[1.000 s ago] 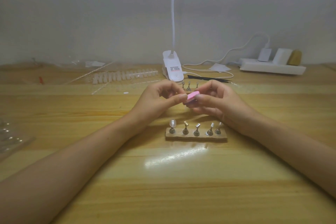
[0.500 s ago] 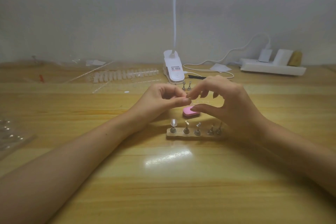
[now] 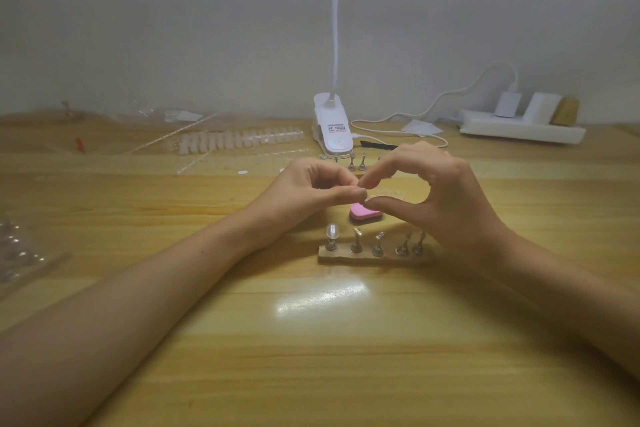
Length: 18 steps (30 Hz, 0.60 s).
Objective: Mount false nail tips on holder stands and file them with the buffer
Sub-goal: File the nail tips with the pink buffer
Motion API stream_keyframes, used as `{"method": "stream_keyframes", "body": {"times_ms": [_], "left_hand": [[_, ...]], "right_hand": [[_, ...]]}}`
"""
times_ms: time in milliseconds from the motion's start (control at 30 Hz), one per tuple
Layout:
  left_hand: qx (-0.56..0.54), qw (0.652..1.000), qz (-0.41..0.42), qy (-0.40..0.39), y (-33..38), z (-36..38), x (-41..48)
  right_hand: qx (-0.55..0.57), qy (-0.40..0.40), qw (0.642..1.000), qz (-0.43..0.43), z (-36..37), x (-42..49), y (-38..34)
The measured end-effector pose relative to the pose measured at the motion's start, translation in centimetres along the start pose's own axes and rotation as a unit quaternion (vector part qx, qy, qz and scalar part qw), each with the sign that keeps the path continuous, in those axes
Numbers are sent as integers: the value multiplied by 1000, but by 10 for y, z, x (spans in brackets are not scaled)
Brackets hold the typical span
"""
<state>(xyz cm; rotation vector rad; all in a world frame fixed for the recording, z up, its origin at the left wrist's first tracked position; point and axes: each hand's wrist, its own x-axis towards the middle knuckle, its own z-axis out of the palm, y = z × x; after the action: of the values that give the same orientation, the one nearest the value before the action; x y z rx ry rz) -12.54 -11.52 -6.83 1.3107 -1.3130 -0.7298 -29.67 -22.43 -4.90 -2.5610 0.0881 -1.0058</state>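
My left hand (image 3: 308, 191) and my right hand (image 3: 446, 201) meet fingertip to fingertip above the table. Both pinch a small false nail tip, which the fingers almost fully hide. The pink buffer (image 3: 364, 213) lies flat on the table just below the fingertips, touched by neither hand. In front of it stands the wooden holder base (image 3: 367, 258) with several metal stands. The leftmost stand carries a clear nail tip (image 3: 332, 230); the other stands look bare.
A row of spare nail tips (image 3: 239, 142) lies at the back left beside clear plastic strips. Loose stands (image 3: 356, 161), a white clip lamp (image 3: 332, 130) and a power strip (image 3: 519, 128) sit behind the hands. Clear packaging (image 3: 17, 250) lies at the left edge.
My right hand has let go of the pink buffer, which now lies on the table. Its thumb and forefinger have moved to the left hand's fingertips.
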Motion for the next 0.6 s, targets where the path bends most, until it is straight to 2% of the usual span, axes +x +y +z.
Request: {"method": "stream_keyframes", "body": {"times_ms": [200,300,367,433,600], "left_hand": [[8,1000,6,-23,-1,-1,1],[19,999,-3,-48,5,-6,-1],[24,999,-25,-31,7,-13,-1],[-3,999,-39,-15,7,-16,-1],[-20,999,-30,19,2,-10,1]], "right_hand": [[2,-8,1000,-10,1,1,-1],[85,-52,993,61,-12,5,-3],[109,-118,979,124,-21,7,-5],[101,-164,971,138,-20,5,-8],[96,-170,973,121,-10,0,-21]]}}
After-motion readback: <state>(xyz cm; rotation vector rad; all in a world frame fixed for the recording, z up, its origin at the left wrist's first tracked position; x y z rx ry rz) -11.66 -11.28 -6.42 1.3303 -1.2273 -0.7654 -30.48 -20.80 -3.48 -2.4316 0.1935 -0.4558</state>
